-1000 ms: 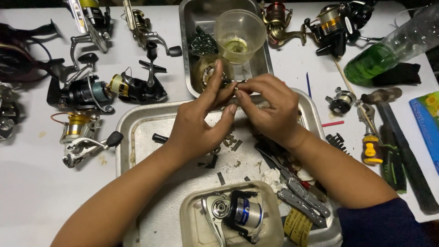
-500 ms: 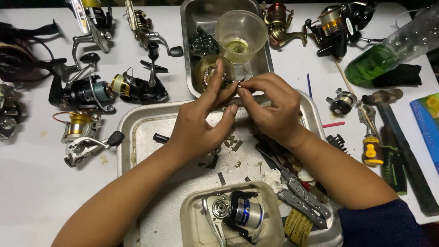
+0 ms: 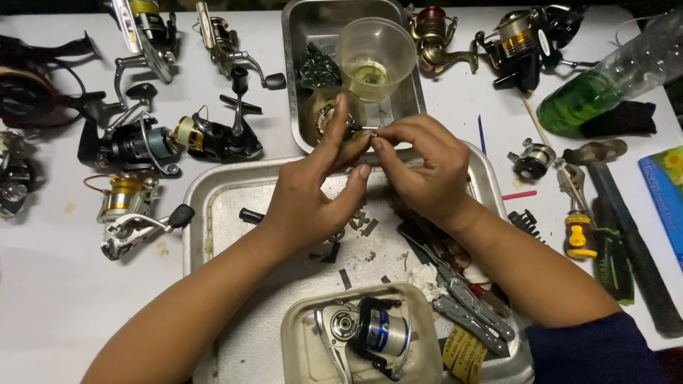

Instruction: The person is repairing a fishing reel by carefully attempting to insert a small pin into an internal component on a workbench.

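Observation:
My left hand (image 3: 313,192) and my right hand (image 3: 420,167) meet above the far rim of a large metal tray (image 3: 213,213). Both pinch a small metal part (image 3: 364,130) between their fingertips; the part is thin and mostly hidden by the fingers. Small dark parts (image 3: 359,222) lie scattered on the tray under my hands. A fishing reel (image 3: 370,331) rests in a beige plastic tub (image 3: 299,341) at the tray's near edge.
A deeper steel pan (image 3: 299,71) behind holds a clear plastic cup (image 3: 376,50) and reel parts. Several fishing reels (image 3: 135,146) lie on the white table at left and top right. Folding pliers (image 3: 462,299), a yellow-handled screwdriver (image 3: 580,231) and a green bottle (image 3: 605,78) are at right.
My hands stay together over the tray's far rim; the fingers have shifted slightly around the small part. Nothing else has moved.

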